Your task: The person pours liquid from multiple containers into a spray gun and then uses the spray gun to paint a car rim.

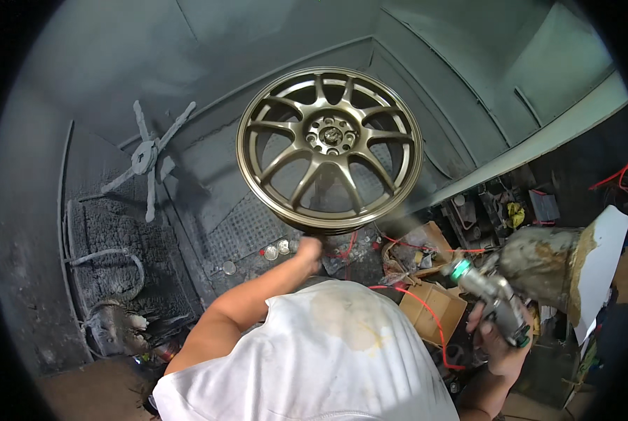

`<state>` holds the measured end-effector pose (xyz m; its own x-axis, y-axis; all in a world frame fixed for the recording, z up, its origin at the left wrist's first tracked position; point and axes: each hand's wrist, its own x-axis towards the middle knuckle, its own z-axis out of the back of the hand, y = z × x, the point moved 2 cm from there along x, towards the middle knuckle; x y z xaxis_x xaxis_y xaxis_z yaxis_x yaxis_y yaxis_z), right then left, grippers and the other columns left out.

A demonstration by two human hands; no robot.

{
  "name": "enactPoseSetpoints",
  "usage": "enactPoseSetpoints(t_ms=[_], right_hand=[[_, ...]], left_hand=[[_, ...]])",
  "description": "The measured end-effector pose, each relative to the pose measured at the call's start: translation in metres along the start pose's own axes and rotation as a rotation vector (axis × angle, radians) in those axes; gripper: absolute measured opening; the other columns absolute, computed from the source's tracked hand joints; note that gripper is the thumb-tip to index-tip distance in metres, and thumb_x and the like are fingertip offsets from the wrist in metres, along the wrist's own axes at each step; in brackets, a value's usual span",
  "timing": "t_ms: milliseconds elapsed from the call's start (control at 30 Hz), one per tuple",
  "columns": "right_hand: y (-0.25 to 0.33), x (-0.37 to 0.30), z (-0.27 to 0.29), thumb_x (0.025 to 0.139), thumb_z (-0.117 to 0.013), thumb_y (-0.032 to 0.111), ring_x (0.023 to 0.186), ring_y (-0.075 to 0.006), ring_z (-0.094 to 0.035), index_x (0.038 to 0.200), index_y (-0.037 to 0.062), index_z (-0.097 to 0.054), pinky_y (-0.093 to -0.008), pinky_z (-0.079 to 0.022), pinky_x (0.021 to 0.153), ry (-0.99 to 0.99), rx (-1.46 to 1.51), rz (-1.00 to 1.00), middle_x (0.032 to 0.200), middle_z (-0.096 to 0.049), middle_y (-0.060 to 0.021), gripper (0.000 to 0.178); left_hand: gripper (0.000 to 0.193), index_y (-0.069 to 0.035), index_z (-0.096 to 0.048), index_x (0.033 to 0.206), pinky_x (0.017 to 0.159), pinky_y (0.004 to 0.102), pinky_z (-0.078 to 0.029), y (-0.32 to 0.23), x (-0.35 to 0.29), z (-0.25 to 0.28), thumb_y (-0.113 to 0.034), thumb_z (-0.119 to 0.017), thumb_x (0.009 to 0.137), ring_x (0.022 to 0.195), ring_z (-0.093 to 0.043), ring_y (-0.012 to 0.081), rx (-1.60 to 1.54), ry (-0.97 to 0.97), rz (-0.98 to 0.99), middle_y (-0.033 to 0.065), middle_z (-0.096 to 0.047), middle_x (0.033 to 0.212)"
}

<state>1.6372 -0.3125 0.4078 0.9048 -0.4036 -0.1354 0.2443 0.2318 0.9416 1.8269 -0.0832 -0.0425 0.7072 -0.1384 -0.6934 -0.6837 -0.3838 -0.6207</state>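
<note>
A bronze, multi-spoke car wheel rim (342, 168) is raised in front of me, its face turned up toward me. Just under its near edge is my left hand (309, 254), a loose-looking blur; its fingers are smeared and partly hidden, so whether it touches the wheel cannot be told. Off to the right, my right hand (500, 340) is wrapped round the handle of a metal spray gun (484, 284) with a green ring at its nozzle end. A stained grey cup (535, 258) appears attached above the gun, which points left toward the wheel. Faint mist hangs near the wheel's right edge.
Dark coated booth walls (117, 63) enclose the far side. A paint-crusted, cross-armed stand (144, 158) is at the left, above a crusted filter block (121, 245). A red hose (437, 319) runs past an open cardboard box (432, 309). Small round tins (277, 249) lie near my left hand.
</note>
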Motion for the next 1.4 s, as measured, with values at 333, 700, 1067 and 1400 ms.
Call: enactPoseSetpoints(t_ms=[333, 700, 1067, 1400], right_hand=[[-0.017, -0.018, 0.011, 0.084, -0.071, 0.008, 0.068, -0.0104, -0.061, 0.114, -0.0059, -0.065, -0.0240, -0.048, 0.058, -0.065, 0.019, -0.088, 0.083, -0.068, -0.0055, 0.034], [-0.019, 0.004, 0.027, 0.091, -0.072, 0.016, 0.070, -0.0122, -0.062, 0.125, -0.0062, -0.057, -0.0239, -0.049, 0.062, -0.240, -0.075, 0.022, 0.091, -0.068, -0.0072, 0.043], [0.008, 0.044, -0.044, 0.081, -0.080, 0.012, 0.077, -0.0144, -0.068, 0.132, -0.0068, -0.062, -0.0275, -0.054, 0.070, 0.379, -0.008, -0.174, 0.088, -0.072, -0.0081, 0.057], [0.039, 0.079, -0.079, 0.091, -0.069, 0.018, 0.076, -0.0124, -0.063, 0.135, -0.0070, -0.058, -0.0269, -0.052, 0.072, 0.025, -0.216, 0.100, 0.089, -0.069, -0.0053, 0.052]], left_hand=[[0.021, 0.002, -0.065, 0.099, 0.062, 0.0340, -0.050, 0.004, -0.014, 0.006, 0.002, -0.049, 0.085, 0.071, -0.060, 0.0241, -0.017, 0.080, 0.239, 0.0133, -0.065, 0.091], [0.029, 0.002, -0.055, 0.118, 0.084, 0.0418, -0.058, -0.031, -0.002, 0.050, 0.003, -0.043, 0.091, 0.103, -0.064, 0.0310, -0.409, -0.032, 0.030, 0.0160, -0.063, 0.120], [0.031, 0.001, -0.057, 0.120, 0.069, 0.0364, -0.055, -0.007, 0.011, 0.052, 0.003, -0.047, 0.092, 0.085, -0.062, 0.0267, -0.543, -0.008, 0.173, 0.0156, -0.062, 0.111], [0.046, -0.006, -0.053, 0.136, 0.096, 0.0400, -0.052, -0.019, 0.012, 0.061, 0.002, -0.041, 0.092, 0.121, -0.060, 0.0243, -0.142, 0.219, 0.334, 0.0100, -0.061, 0.133]])
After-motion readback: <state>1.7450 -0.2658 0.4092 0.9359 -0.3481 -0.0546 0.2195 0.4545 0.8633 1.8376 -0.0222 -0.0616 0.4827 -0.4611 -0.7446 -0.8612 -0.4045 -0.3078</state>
